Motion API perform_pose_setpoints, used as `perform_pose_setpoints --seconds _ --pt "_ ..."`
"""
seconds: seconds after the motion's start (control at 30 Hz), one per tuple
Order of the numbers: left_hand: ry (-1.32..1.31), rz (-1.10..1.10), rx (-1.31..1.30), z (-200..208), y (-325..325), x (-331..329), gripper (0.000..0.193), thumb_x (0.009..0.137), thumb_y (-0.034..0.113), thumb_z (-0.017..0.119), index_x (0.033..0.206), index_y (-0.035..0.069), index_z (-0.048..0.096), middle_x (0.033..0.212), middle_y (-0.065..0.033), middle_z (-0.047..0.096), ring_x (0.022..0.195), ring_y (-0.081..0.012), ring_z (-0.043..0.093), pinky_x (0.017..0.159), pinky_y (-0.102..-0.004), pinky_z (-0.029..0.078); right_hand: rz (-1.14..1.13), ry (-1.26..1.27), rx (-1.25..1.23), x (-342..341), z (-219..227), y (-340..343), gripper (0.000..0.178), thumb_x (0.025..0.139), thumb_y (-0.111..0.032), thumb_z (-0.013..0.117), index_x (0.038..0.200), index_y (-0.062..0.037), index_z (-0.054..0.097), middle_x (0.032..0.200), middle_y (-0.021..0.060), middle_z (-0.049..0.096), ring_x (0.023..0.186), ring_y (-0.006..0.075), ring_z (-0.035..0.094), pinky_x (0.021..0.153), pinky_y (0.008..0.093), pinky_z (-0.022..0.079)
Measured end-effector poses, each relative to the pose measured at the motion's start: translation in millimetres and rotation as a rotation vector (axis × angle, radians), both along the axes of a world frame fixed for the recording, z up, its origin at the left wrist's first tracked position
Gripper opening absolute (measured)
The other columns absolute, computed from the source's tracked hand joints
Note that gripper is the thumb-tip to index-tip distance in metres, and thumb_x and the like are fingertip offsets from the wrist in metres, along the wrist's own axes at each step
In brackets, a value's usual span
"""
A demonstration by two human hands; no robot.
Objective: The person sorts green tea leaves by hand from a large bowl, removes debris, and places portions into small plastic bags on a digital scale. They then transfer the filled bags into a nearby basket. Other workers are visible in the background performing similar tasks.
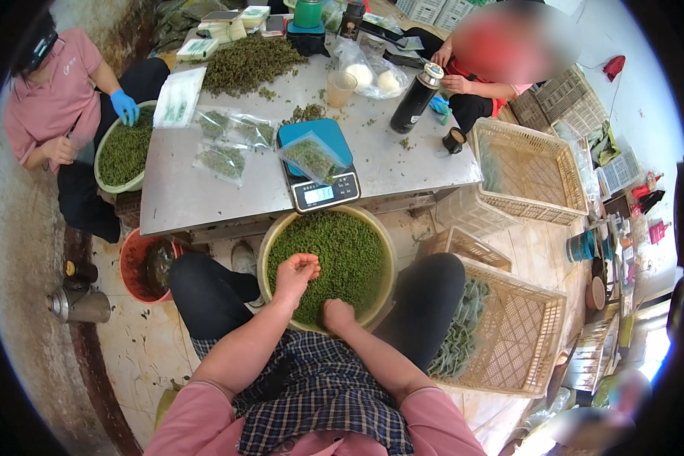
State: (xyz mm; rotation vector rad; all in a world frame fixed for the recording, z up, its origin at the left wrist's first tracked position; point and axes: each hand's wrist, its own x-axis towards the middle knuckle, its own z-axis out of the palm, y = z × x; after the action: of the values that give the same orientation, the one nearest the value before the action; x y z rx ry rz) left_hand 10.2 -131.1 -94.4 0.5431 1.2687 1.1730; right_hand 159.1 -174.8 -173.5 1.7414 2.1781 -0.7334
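Observation:
Between my knees sits a round cream tub (391, 258) full of small green plant buds (334, 243). Above the left part of the heap is my left hand (298, 275), its fingers curled together; anything inside them is hidden. My right hand (338, 315) dips into the heap by the tub's near rim, with its fingers out of sight. Just beyond the tub, at the table's near edge, stands a digital scale (325, 194) with a blue pan (334, 137). A clear plastic bag (311, 157) with some green buds in it lies across the pan.
Filled clear bags (224, 161) lie on the metal table (182, 194) near a heap of dried buds (251, 62) and a black thermos (416, 99). Yellowish crates (509, 334) stand at right, a red bucket (129, 258) at left. Two co-workers sit at the table.

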Motion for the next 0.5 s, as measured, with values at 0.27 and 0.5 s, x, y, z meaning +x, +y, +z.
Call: perform_pose_setpoints --seconds 0.27,0.5 --pt "0.171 -0.102 0.086 -11 -4 -2 0.019 0.087 0.0 0.056 0.105 0.0 0.061 0.101 -0.0104 0.064 0.095 -0.0194 0.062 0.084 -0.0311 0.05 -0.158 0.118 -0.022 5 67 30 0.029 0.083 -0.037 0.064 0.096 -0.0121 0.071 0.091 0.0163 0.067 0.082 0.0321 0.066 0.071 0.0426 0.053" --pt "0.535 -0.158 0.241 13 -3 -8 0.031 0.081 0.009 0.062 0.113 0.008 0.063 0.12 -0.0129 0.06 0.122 -0.03 0.05 0.101 -0.0369 0.039 -0.216 0.599 0.797 -17 158 118 0.031 0.073 -0.012 0.072 0.103 -0.0102 0.067 0.088 0.0104 0.06 0.087 0.0295 0.058 0.073 0.0411 0.049"
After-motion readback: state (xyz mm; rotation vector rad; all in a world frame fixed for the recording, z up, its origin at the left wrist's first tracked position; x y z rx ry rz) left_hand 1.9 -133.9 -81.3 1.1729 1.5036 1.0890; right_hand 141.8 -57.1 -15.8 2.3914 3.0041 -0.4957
